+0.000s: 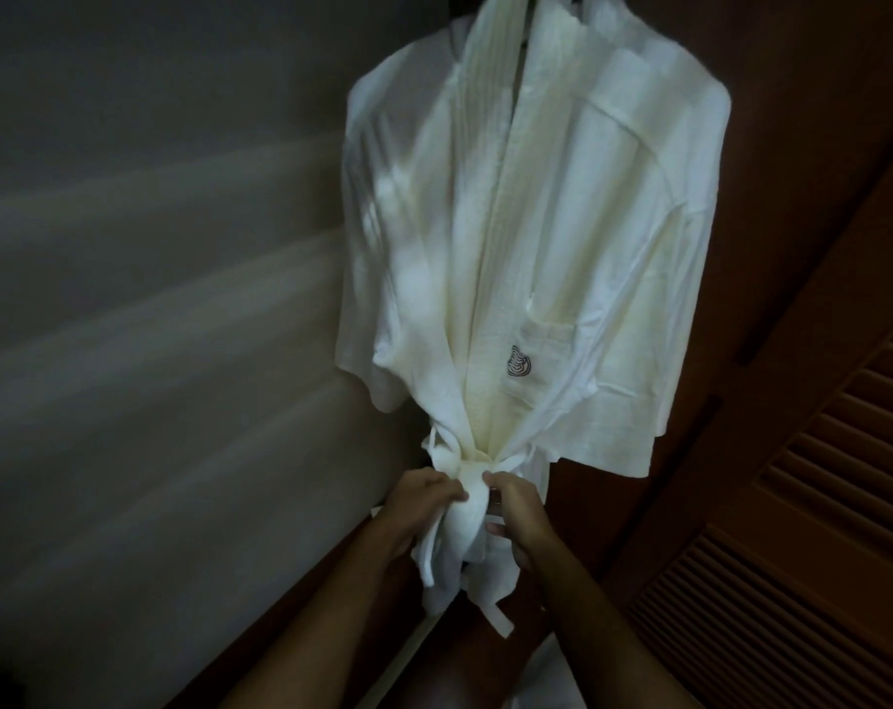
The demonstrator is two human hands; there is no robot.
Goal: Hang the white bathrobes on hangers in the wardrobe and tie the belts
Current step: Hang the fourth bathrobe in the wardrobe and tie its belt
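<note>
Hands meet at the waist of a white bathrobe (531,237) hanging straight ahead, long axis vertical. Left hand (423,498) and right hand (516,514) each pinch the belt (472,483) from either side, equally near, its ends dangling below

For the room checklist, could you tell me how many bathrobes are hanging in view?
1: the white bathrobe hangs centre frame, both hands at its belt. Others may be hidden behind it.
</note>
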